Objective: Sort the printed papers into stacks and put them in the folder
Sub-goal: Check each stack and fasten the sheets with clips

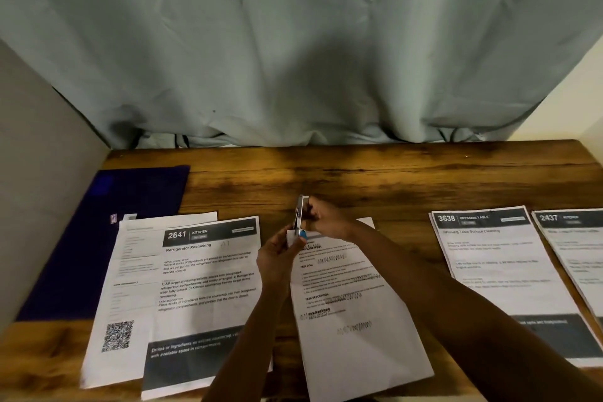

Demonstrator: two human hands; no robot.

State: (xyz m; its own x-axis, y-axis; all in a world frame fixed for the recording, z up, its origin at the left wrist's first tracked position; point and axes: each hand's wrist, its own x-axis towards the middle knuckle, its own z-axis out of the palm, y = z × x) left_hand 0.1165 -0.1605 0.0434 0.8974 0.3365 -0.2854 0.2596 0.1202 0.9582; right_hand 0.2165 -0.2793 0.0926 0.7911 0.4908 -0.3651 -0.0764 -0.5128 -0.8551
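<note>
From my remote station I record a wooden table [375,179] with a grey-green curtain [293,42] hanging behind it.

The folder [137,202], dark blue, lies flat at the far left, partly under a sheet with a QR code [122,310]. Overlapping that sheet on its right is the sheet headed 2641 [208,274]. The middle stack [352,323] lies at centre, tilted. Well apart on the right lie the sheet headed 3638 [496,271] and, just beside it at the frame edge, the sheet headed 2437 [574,245].

Both hands meet at the middle stack's top left corner. The right hand [328,219] has its fingers curled round the upper part of a stapler [299,214], which stands nearly upright. The left hand [277,259] grips its lower, blue-tipped end. Whether this hand also pinches the paper I cannot tell.
</note>
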